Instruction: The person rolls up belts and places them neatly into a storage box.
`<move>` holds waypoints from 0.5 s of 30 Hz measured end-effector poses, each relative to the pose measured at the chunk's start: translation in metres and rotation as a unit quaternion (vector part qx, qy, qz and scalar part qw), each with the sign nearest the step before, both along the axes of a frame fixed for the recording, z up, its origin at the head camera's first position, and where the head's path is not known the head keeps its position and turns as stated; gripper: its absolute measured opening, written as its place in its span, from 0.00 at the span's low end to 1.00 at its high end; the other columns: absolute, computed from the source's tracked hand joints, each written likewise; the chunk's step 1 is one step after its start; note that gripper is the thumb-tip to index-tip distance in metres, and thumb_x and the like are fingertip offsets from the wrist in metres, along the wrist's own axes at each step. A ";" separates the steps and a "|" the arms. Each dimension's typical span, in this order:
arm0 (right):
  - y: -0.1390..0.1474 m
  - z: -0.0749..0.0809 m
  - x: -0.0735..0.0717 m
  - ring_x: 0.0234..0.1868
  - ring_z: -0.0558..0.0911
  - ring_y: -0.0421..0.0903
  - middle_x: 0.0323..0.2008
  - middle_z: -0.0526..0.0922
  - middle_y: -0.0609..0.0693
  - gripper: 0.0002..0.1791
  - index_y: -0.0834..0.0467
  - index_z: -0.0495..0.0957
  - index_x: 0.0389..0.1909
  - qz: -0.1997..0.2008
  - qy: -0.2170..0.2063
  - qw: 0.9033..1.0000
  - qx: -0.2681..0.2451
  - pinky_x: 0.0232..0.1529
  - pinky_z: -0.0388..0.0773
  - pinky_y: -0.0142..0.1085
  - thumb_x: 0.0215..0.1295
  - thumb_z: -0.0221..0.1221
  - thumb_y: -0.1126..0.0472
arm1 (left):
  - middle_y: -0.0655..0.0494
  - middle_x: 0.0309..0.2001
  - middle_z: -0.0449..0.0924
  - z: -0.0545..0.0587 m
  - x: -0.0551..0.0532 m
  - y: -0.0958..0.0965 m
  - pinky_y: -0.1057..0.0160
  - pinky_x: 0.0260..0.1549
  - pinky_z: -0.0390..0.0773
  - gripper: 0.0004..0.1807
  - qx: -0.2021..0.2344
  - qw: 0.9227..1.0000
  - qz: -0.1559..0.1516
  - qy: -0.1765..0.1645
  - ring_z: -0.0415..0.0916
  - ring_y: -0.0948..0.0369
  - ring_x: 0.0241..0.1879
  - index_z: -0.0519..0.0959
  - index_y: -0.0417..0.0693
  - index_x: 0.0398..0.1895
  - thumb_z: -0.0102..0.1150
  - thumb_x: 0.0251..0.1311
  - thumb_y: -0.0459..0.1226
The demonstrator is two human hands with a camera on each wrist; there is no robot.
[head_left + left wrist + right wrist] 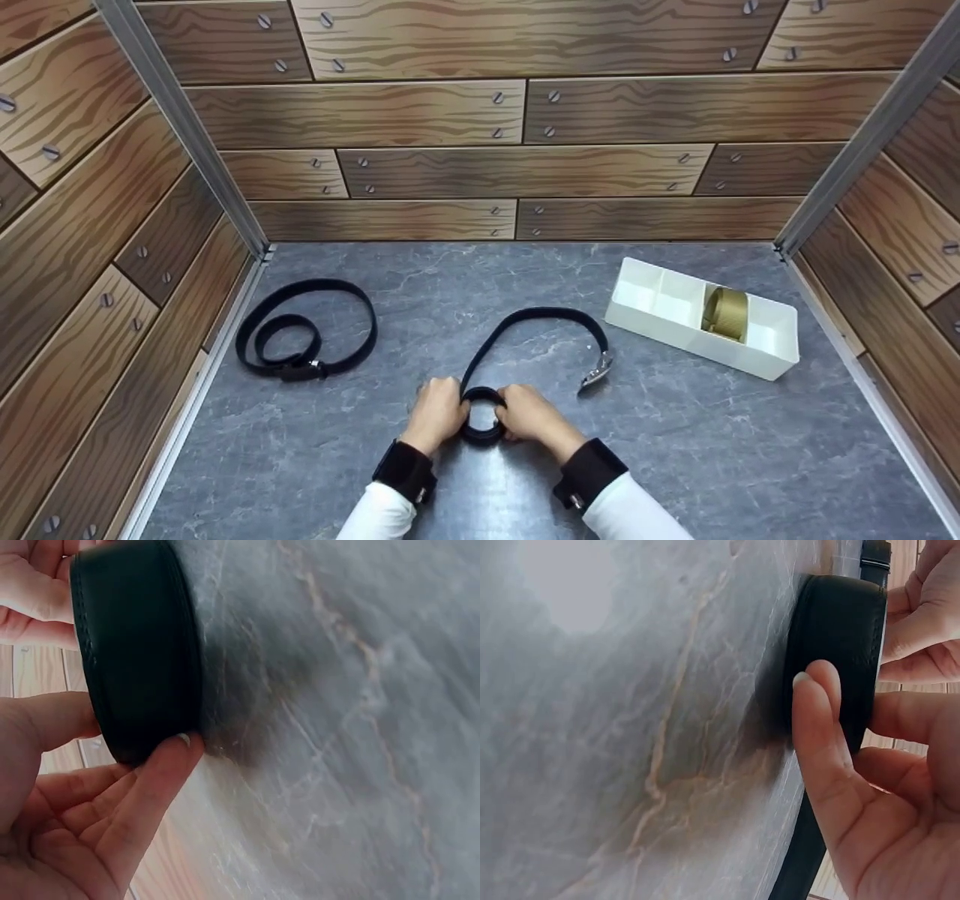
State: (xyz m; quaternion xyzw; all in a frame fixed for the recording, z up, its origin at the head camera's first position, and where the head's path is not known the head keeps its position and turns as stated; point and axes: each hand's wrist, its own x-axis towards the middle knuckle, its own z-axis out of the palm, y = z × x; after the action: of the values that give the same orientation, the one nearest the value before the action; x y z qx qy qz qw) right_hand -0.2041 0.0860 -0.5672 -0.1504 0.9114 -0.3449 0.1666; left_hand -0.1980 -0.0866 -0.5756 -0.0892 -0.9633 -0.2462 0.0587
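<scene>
A black belt (pixel 551 312) lies on the grey marbled surface, partly rolled into a coil. Its loose length arcs up and to the right, ending in a silver buckle (pixel 598 372). My left hand (pixel 437 409) pinches the coil from the left, thumb inside the ring and fingers outside. From the right my right hand (pixel 534 416) pinches the same coil. Close up in the left wrist view, the coil (pixel 139 652) stands on edge with stitching along its rim. The right wrist view shows fingers (pixel 821 742) along the coil's outer face (pixel 836 630).
At the left lies a second black belt (pixel 373 330), loosely looped with a smaller ring inside. A white divided box (pixel 675 341) stands at the back right, a rolled gold-brown belt (pixel 731 313) in one compartment. Wood-patterned walls (pixel 427 217) enclose the back and sides.
</scene>
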 end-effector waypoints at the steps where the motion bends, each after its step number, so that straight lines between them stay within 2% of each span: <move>1: 0.000 0.000 0.000 0.12 0.79 0.41 0.18 0.76 0.51 0.07 0.61 0.75 0.26 0.004 0.007 1.000 0.009 0.14 0.75 0.33 0.65 0.56 0.70 | 0.46 0.21 0.79 0.000 0.000 0.000 0.51 0.23 0.77 0.09 -0.001 1.000 -0.002 -0.001 0.80 0.47 0.24 0.77 0.40 0.20 0.68 0.50 0.32; 10: 0.000 0.002 -0.005 0.11 0.75 0.39 0.19 0.76 0.51 0.05 0.61 0.77 0.28 0.037 0.035 0.998 0.047 0.14 0.73 0.33 0.65 0.57 0.69 | 0.45 0.23 0.80 0.000 -0.004 0.003 0.51 0.24 0.78 0.10 -0.009 1.000 0.012 -0.019 0.81 0.46 0.25 0.78 0.41 0.21 0.68 0.54 0.36; 15: -0.001 0.002 -0.007 0.12 0.75 0.40 0.19 0.76 0.50 0.05 0.61 0.77 0.29 0.054 0.045 0.996 0.049 0.16 0.73 0.33 0.64 0.57 0.69 | 0.45 0.23 0.80 0.000 -0.004 0.002 0.50 0.23 0.77 0.11 -0.017 1.000 0.017 -0.008 0.80 0.45 0.24 0.77 0.41 0.21 0.69 0.52 0.37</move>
State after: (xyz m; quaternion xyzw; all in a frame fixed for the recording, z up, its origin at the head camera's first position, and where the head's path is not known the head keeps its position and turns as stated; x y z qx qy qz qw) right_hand -0.2109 0.0852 -0.5652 -0.2070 0.9243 -0.2829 0.1507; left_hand -0.2023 -0.0845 -0.5761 -0.0719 -0.9692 -0.2294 0.0539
